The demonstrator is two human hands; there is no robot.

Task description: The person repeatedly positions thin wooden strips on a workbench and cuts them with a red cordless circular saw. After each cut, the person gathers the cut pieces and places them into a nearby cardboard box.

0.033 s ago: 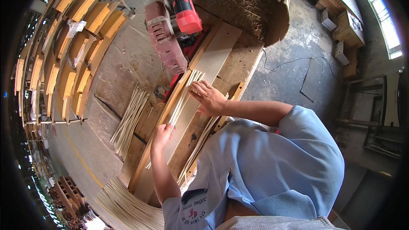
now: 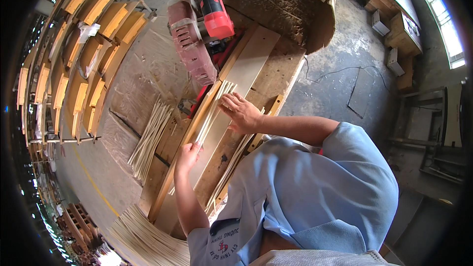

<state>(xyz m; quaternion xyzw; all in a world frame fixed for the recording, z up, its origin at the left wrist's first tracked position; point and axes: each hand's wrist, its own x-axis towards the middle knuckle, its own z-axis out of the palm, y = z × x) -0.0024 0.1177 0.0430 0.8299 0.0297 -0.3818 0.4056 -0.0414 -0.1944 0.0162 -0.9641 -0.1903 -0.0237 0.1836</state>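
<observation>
A thin bundle of pale rods (image 2: 210, 118) lies along a wooden fence (image 2: 198, 118) on the long grey board of the workbench. My left hand (image 2: 188, 156) is closed around the bundle near its middle, thumb on top. Farther up, my right hand (image 2: 241, 113) lies with fingers stretched out, their tips at the rods' far ends. Its palm covers part of the board. Just beyond the rods stands a power saw with a dusty reddish guard (image 2: 189, 39) and a red and black body (image 2: 214, 7). Its blade is hidden.
More pale rods (image 2: 150, 140) lie left of the fence, and a large pile (image 2: 148, 236) sits at the near left. Several rods (image 2: 229, 172) rest beside my body. An open cardboard box (image 2: 320, 15) stands behind the saw. A rack of curved wooden parts (image 2: 84, 64) is at far left.
</observation>
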